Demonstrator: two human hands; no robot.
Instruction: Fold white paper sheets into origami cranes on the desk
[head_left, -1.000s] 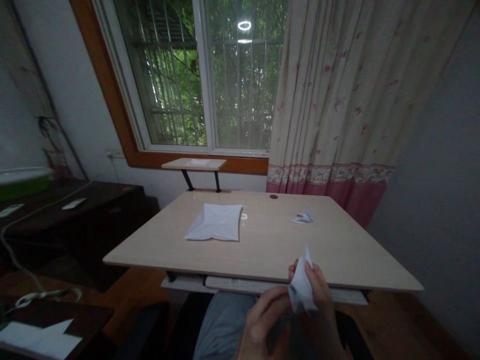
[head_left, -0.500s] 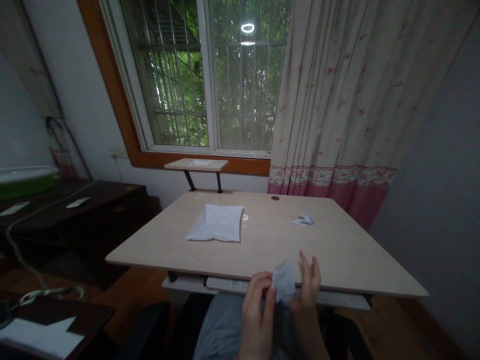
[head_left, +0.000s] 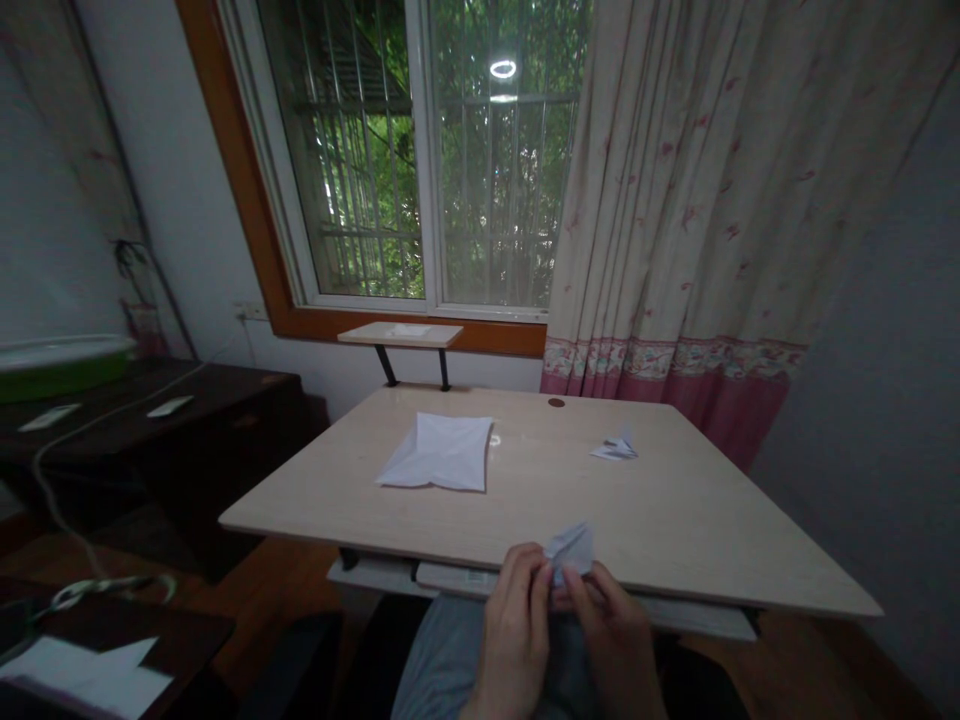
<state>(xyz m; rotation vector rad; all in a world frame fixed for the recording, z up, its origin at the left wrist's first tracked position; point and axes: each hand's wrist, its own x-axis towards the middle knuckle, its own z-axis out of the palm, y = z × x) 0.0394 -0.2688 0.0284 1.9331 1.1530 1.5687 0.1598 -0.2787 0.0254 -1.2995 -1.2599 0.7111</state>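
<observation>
Far-left sheet: creased white square paper sheet (head_left: 442, 455), flat on the pale wood-topped desk (head_left: 322, 505).
Left hand (head_left: 517, 615): bent fingers pinch the left side of a small, pointed, folded white paper piece (head_left: 574, 546).
Held piece: raised between both hands, by the desk's near edge. I judge it very light, crisp at the creases, easily crumpled or torn; best pinched softly along folded edges, sparing the tip.
Right hand (head_left: 611, 615): thumb presses the piece's lower right, grasping it too.
Hard to see: left fingertips partly behind paper; layers too dim to count; underside and some right fingers hidden; forearms cut off below.
</observation>
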